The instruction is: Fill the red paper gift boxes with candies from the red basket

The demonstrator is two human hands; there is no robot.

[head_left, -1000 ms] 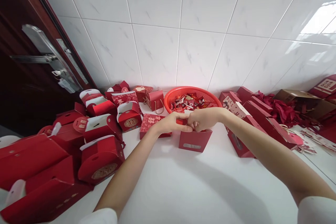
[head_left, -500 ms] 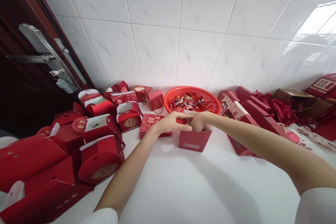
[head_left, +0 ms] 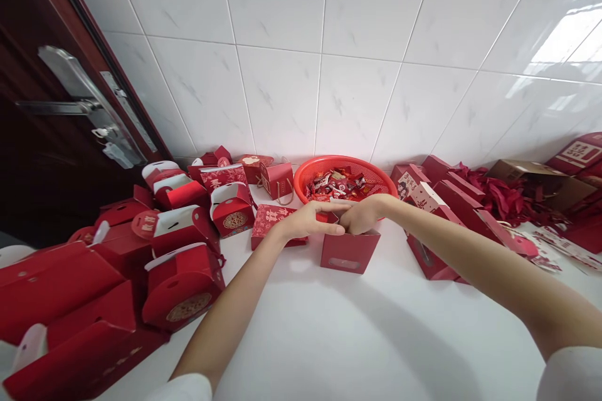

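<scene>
White tiled wall behind a white table, with a dark door at far left. Red boxes crowd the table's left side; further boxes stand at right. A red basket sits against the wall, just behind the small box, which stands upright at the table's middle, mouth upward. The left hand is clamped on the small box, thumb over the near rim, forefinger reaching across the top. The right hand dips into the mouth; its fingertips are hidden — whether they are apart or together cannot be told. Wrapped sweets lie in the basket. For good working, the left hand should hold firmly without bending the rim — light card probably buckles easily — while the right presses straight down, clear of the walls.
</scene>
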